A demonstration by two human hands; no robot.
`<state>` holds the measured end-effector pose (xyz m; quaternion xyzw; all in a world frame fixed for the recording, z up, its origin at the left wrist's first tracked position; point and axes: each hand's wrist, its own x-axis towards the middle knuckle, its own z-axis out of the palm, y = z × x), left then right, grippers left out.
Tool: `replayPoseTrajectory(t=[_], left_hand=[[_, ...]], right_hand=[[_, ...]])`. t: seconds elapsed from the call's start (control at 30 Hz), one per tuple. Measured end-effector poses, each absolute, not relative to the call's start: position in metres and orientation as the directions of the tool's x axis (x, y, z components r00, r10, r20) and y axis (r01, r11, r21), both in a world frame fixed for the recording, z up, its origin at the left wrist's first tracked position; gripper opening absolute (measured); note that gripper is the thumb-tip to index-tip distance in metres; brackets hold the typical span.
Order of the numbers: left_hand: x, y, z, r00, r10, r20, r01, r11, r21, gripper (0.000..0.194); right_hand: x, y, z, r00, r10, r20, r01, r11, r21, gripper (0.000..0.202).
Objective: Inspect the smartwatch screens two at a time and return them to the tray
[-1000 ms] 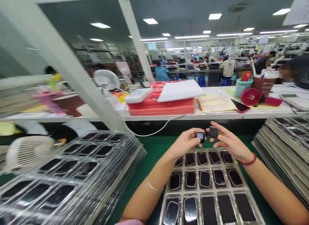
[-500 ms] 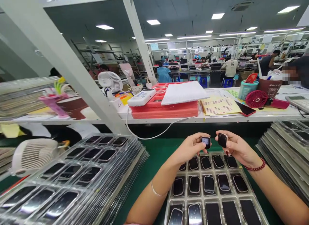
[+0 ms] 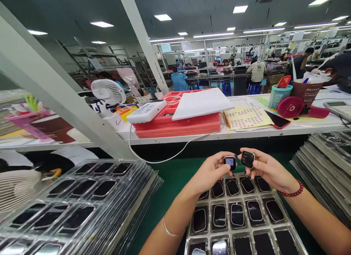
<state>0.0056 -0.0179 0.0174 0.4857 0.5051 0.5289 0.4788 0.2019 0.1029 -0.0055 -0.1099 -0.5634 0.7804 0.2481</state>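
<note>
My left hand (image 3: 215, 171) is closed on a small square smartwatch body (image 3: 229, 162) without a strap; its lit screen shows a QR code. Close beside it, my right hand (image 3: 264, 168) grips a second smartwatch body (image 3: 247, 159), its dark screen with faint small text facing me. Below both hands lies a clear plastic tray (image 3: 230, 196) with rows of compartments. Most visible compartments hold watch bodies with dark screens, such as this watch (image 3: 237, 213). In the front row, several compartments at the right show only dark bottoms, like this compartment (image 3: 242, 244).
Stacked trays of watches (image 3: 90, 200) rise at the left, and another tray stack (image 3: 323, 163) stands at the right. On the shelf ahead are a red foam block (image 3: 178, 127), a paper pad (image 3: 203, 103), a pink fan (image 3: 290, 107) and a phone (image 3: 278, 120). A white cable (image 3: 161, 162) hangs down.
The right-hand watch has turned so its screen faces me, and faint text now shows on it. The left-hand watch stays in hand with its QR code lit. The head view has shifted slightly.
</note>
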Motion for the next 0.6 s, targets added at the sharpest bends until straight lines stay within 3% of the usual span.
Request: replayPoseTrajectory(t=[0.6], left_hand=[[0.0078, -0.0186, 0.0204, -0.073, 0.997, 0.037, -0.004, -0.037, 0.999, 0.043]], right_hand=[[0.1999, 0.0990, -0.0069, -0.876, 0.456, 0.158, -0.267, -0.186, -0.945, 0.043]])
